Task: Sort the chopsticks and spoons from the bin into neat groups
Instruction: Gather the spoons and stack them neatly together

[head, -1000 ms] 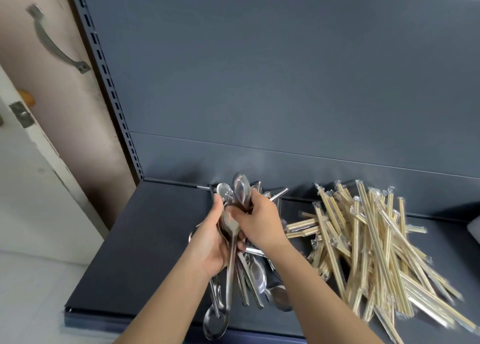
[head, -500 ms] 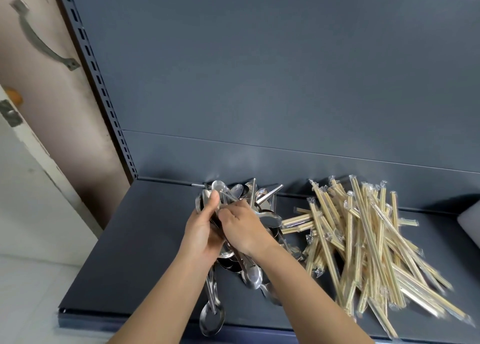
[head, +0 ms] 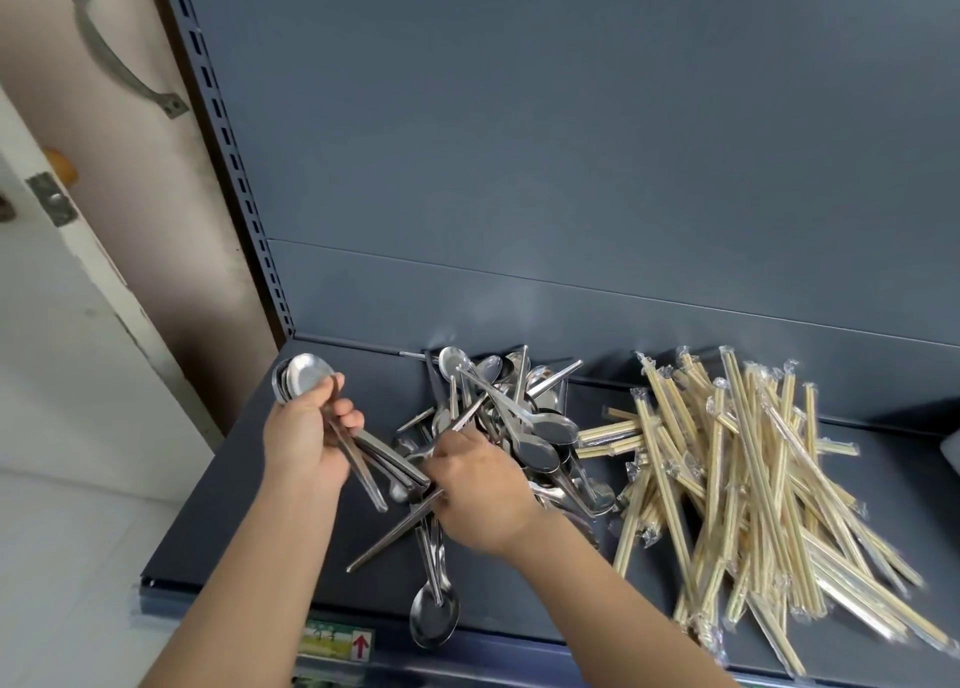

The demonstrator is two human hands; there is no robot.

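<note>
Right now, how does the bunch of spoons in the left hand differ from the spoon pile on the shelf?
The bunch of spoons is stacked, bowls nested and handles running together; the spoon pile is tangled, handles pointing many ways. The bunch is held off the shelf by the left hand; the pile lies on it, the right hand gripping one handle. Both are shiny metal.

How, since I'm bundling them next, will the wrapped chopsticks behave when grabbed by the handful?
The wrapped chopsticks look thin and wooden, so probably light and stiff. Their clear wrapping looks glossy, so a handful may slide apart. They lie crisscrossed on the shelf, so some will likely snag.
</note>
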